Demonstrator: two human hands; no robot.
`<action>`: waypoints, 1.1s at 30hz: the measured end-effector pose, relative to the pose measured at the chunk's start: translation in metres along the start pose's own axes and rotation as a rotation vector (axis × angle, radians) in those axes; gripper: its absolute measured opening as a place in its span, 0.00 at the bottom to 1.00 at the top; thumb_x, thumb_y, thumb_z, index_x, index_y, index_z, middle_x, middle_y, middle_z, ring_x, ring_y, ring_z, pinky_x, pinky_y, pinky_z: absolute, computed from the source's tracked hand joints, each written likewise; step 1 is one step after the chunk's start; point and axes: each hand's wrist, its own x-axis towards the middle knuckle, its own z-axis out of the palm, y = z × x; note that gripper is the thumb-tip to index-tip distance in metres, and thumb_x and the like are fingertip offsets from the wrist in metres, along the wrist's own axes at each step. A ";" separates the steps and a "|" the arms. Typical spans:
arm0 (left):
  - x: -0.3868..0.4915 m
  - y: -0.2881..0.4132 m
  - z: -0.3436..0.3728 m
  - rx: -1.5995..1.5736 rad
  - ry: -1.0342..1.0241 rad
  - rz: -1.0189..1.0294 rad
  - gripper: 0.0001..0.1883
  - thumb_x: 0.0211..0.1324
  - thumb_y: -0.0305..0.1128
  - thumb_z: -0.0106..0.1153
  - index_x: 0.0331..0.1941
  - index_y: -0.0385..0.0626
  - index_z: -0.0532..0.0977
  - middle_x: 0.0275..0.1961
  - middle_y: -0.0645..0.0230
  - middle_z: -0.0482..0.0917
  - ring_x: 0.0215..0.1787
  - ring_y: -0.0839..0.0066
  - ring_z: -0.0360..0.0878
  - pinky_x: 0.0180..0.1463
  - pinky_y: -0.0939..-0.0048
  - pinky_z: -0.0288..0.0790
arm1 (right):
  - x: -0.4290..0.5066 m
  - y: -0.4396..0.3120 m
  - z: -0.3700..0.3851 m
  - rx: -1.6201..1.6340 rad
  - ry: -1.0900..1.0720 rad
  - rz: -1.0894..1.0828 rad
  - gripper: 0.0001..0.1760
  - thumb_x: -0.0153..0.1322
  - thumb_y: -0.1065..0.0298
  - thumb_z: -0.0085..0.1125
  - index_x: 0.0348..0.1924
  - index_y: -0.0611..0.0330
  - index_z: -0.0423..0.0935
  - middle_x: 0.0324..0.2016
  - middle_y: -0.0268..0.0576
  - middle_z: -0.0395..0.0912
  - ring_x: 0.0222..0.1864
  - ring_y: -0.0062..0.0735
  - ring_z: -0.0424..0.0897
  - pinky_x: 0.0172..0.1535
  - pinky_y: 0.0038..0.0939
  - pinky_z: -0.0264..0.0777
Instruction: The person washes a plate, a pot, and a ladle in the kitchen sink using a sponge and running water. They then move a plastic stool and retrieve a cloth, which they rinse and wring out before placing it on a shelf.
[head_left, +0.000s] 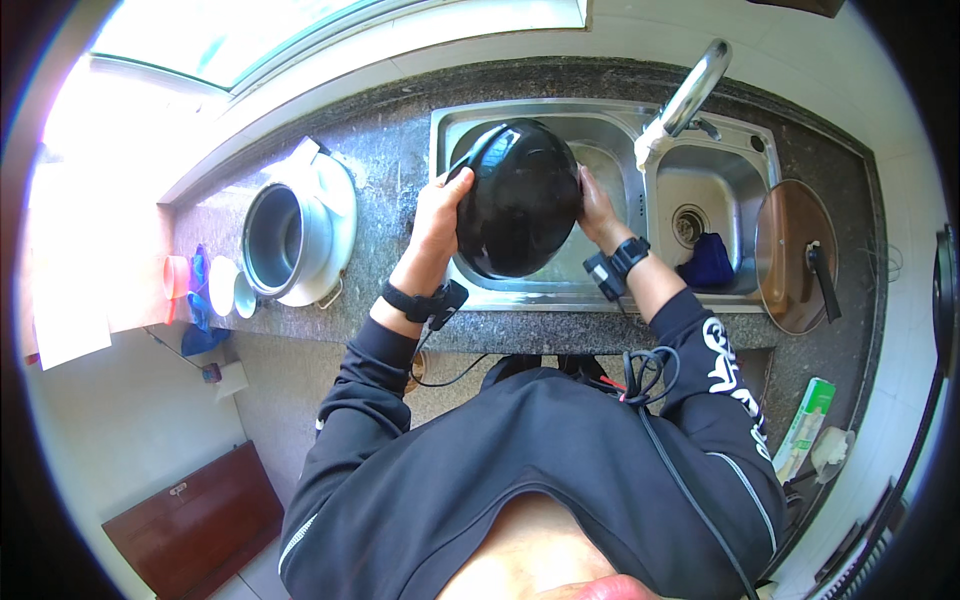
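Note:
Between my two hands is a large, glossy black rounded vessel, perhaps a pot or basin, tilted above the left sink basin. Its smooth outer side faces up at me, and its inside is hidden. My left hand grips the left edge, thumb on the outer surface. On the opposite side my right hand holds the right edge, with the fingers partly hidden behind it. Above the divider of the steel double sink hangs the faucet, with whitish material around its spout.
In the right basin lies a dark blue cloth near the drain. A glass lid overlaps that basin's right rim. Left on the granite counter stands a grey metal pot against a white appliance. Cups stand farther left.

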 end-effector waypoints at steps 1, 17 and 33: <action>0.003 -0.003 0.000 -0.051 0.080 -0.004 0.15 0.60 0.35 0.51 0.44 0.36 0.71 0.40 0.59 0.78 0.38 0.69 0.78 0.46 0.69 0.72 | -0.006 0.008 -0.002 -0.099 -0.084 -0.153 0.29 0.76 0.50 0.30 0.61 0.62 0.58 0.60 0.39 0.60 0.61 0.29 0.60 0.64 0.30 0.49; 0.026 -0.044 0.025 -0.199 0.329 -0.041 0.15 0.63 0.38 0.47 0.47 0.41 0.71 0.46 0.64 0.76 0.46 0.72 0.75 0.51 0.70 0.68 | -0.037 -0.002 0.120 -1.303 -0.167 -0.837 0.26 0.72 0.53 0.39 0.59 0.57 0.60 0.62 0.51 0.54 0.65 0.52 0.51 0.64 0.44 0.45; 0.010 -0.010 0.028 -0.099 0.226 -0.018 0.16 0.61 0.42 0.51 0.40 0.38 0.74 0.38 0.65 0.79 0.36 0.76 0.77 0.41 0.73 0.71 | -0.070 -0.031 0.095 -1.650 -0.376 -0.933 0.30 0.69 0.51 0.46 0.64 0.41 0.55 0.67 0.34 0.46 0.69 0.36 0.41 0.65 0.56 0.30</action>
